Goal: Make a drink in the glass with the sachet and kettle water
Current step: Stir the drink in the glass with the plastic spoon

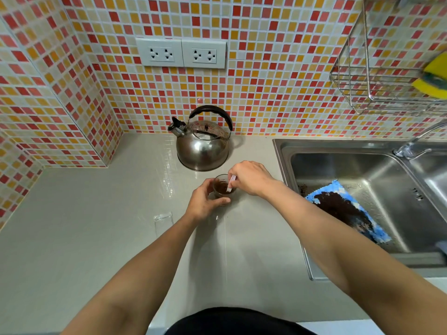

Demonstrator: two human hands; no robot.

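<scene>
A small clear glass (221, 187) holding dark brown liquid stands on the grey counter (96, 238). My left hand (204, 201) wraps around the glass from the left and front. My right hand (249, 177) is just right of the glass, pinching a white spoon or stirrer (231, 183) whose lower end dips into the liquid. The steel kettle (202, 143) with a black handle stands behind the glass, near the tiled wall. A clear empty sachet (163, 221) lies on the counter left of my left forearm.
A steel sink (362, 165) lies to the right, holding a blue cloth (348, 211) stained dark brown. The tap (408, 147) is at the sink's back. A wire rack (377, 81) with a yellow sponge (433, 78) hangs at upper right. Wall sockets (181, 53) sit above the kettle.
</scene>
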